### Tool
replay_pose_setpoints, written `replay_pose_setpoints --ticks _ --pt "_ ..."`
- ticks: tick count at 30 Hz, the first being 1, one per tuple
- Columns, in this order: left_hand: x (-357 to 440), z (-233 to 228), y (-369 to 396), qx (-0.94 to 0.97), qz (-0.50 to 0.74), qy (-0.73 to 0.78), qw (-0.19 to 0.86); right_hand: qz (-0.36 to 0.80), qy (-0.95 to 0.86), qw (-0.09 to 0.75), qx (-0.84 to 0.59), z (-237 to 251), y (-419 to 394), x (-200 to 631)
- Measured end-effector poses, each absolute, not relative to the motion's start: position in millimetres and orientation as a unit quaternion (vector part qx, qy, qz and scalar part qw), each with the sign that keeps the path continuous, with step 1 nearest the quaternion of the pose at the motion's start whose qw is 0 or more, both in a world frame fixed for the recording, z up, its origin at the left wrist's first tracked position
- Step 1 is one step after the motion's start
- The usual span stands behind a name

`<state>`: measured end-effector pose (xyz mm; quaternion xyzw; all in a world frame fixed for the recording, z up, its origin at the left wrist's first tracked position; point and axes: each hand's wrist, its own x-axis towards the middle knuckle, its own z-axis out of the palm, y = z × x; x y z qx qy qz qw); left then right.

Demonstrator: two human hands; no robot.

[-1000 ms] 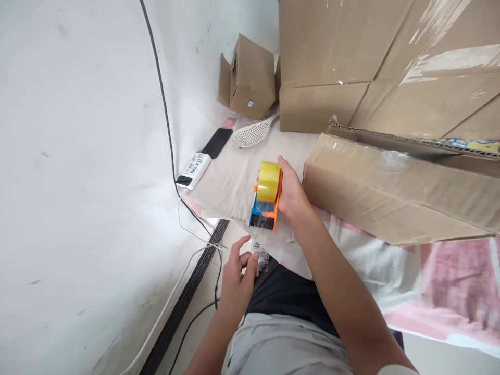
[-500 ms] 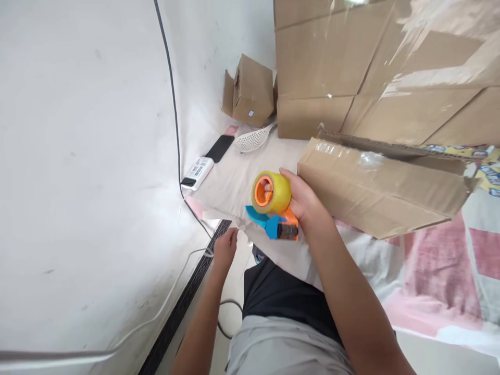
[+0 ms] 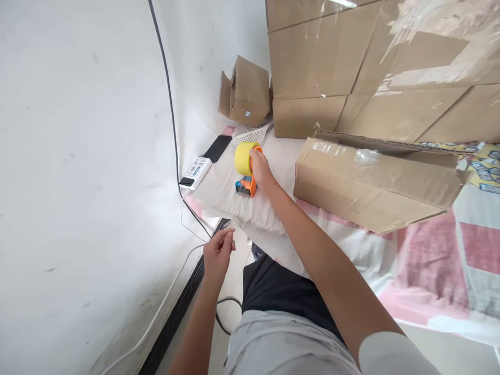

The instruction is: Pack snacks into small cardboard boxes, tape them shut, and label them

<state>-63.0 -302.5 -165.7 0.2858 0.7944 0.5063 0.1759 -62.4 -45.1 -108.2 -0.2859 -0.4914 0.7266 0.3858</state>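
Orange and blue plastic frames the tape dispenser (image 3: 246,177), whose yellow tape roll (image 3: 244,158) stands upright; the right hand (image 3: 261,172) grasps it, fingers (image 3: 255,152) curled over the top of the roll, its lower end touching the pale cloth of the bed (image 3: 234,200). The left hand (image 3: 217,253) hangs lower, off the bed's edge above the floor, its fingertips pinched together on what may be a scrap of clear tape, too small to tell. Just beyond the dispenser lie a white slotted scoop (image 3: 250,137), a black phone (image 3: 217,148) and a white labelled device (image 3: 196,172). A long cardboard box (image 3: 371,179) lies to the right of the dispenser, near but apart. Behind it stand large taped cartons (image 3: 351,57), with a small open box (image 3: 245,91) by the white wall (image 3: 78,156), down which a black cable (image 3: 170,120) runs.
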Motion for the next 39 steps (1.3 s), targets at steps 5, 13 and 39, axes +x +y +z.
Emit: replay_pose_setpoints --ticks 5,13,39 --pt "-57 -150 -292 0.294 0.525 0.775 0.193 0.623 -0.590 0.400 -0.322 -116 -47 -40" --pt "-36 -119 -275 0.432 0.465 0.749 0.193 0.422 -0.889 0.147 -0.096 -54 -114 89" --pt "14 -7 -106 0.659 0.341 0.664 -0.090 0.452 -0.805 0.264 -0.281 74 -15 236"
